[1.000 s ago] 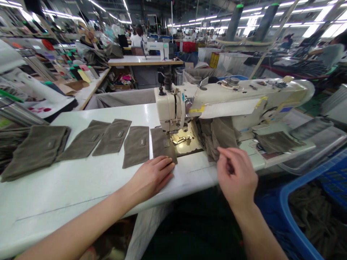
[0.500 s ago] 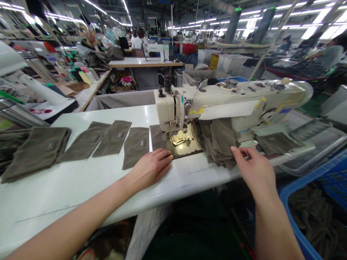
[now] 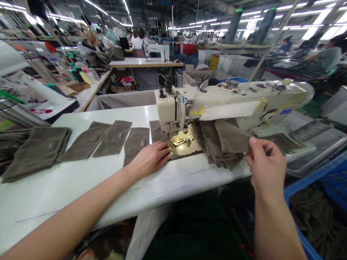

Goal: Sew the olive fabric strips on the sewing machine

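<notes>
On the desk, ahead and right of the left hand, the sewing machine might nip that hand if it strays. Left of the right hand, the cloth pile might slump if dragged by its top piece, whose corner thumb and finger pinch. The left, flattish, covers another piece's near end, grip unclear; sideways pressure might skew it.

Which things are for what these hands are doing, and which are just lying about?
Seem part of the job:
- left hand, resting by the needle
- right hand, pinching a brown cloth piece
- near sewing machine
- labelled cloth pieces laid out leftward

Seem just about:
- red crates
- farther sewing machine
- white bin
</notes>
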{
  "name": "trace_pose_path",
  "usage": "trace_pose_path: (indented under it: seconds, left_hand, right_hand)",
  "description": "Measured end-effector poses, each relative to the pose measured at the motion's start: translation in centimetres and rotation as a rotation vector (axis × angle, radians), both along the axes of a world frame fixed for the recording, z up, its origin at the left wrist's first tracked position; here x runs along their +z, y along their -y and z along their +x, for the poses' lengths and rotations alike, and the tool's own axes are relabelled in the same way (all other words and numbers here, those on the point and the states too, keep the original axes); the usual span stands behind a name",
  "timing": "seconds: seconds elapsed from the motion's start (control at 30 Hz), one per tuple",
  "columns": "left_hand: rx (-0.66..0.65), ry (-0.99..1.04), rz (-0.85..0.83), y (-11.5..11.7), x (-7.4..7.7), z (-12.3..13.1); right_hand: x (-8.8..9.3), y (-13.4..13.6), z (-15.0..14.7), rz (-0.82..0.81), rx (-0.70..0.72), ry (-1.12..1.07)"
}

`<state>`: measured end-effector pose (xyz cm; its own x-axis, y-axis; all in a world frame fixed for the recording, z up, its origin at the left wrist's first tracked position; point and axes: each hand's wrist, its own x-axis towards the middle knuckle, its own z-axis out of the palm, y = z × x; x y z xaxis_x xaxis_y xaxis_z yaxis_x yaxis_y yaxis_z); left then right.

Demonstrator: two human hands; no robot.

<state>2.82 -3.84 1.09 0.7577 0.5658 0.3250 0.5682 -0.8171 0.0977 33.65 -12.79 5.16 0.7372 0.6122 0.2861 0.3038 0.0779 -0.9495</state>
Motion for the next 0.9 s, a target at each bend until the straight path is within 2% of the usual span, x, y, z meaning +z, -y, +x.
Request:
trace_pose_path:
  seconds: [0.1, 0.27, 0.47, 0.9]
  left_hand:
    - [0.006, -0.002, -0.005, -0.6, 0.0, -0.1]
    - [0.038, -0.042, -0.017, -1.5, 0.1, -0.1]
    - [0.051, -0.051, -0.034, -2.3, 0.1, -0.2]
    - [0.092, -0.056, -0.022, -2.1, 0.0, 0.1]
  right_hand:
    - [1.1, 0.5, -1.0, 0.216, 0.048, -0.272]
    - [2.4, 1.6, -1.8, 0.329, 0.059, -0.277]
    - [2.8, 2.5, -1.9, 0.335, 0.064, -0.273]
    - [2.7, 3.2, -1.9, 0.308, 0.023, -0.3]
